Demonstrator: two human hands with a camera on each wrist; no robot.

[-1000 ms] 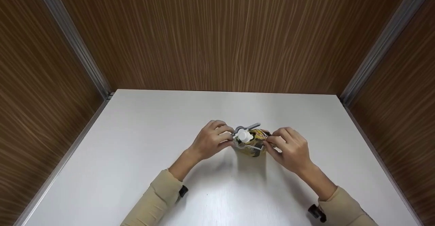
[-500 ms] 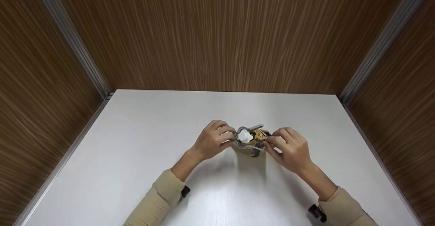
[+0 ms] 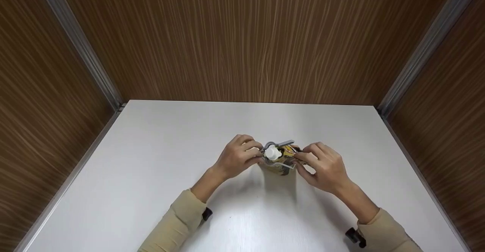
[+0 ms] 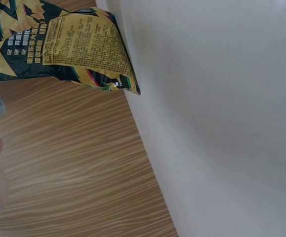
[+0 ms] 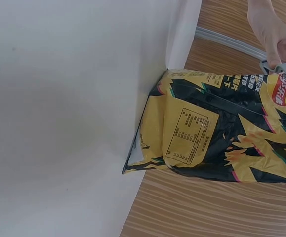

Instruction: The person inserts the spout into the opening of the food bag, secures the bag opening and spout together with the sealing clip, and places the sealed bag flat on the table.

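Both hands pinch the chip bag (image 3: pixel 282 164) top on the bench (image 3: pixel 151 168): left hand (image 3: pixel 238 155), right hand (image 3: pixel 324 165) fitting the grey clip (image 3: pixel 278 144); next, press it shut.

My left hand (image 3: pixel 238 155) and my right hand (image 3: pixel 325 165) meet in front of me, fingers curled inward toward each other, pinching. Both forearms angle in from below, wrists bare, beige sleeves (image 3: pixel 178 221) pushed back above them.

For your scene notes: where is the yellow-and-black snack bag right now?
In the head view the snack bag stands mid-table, held between the left hand and right hand.
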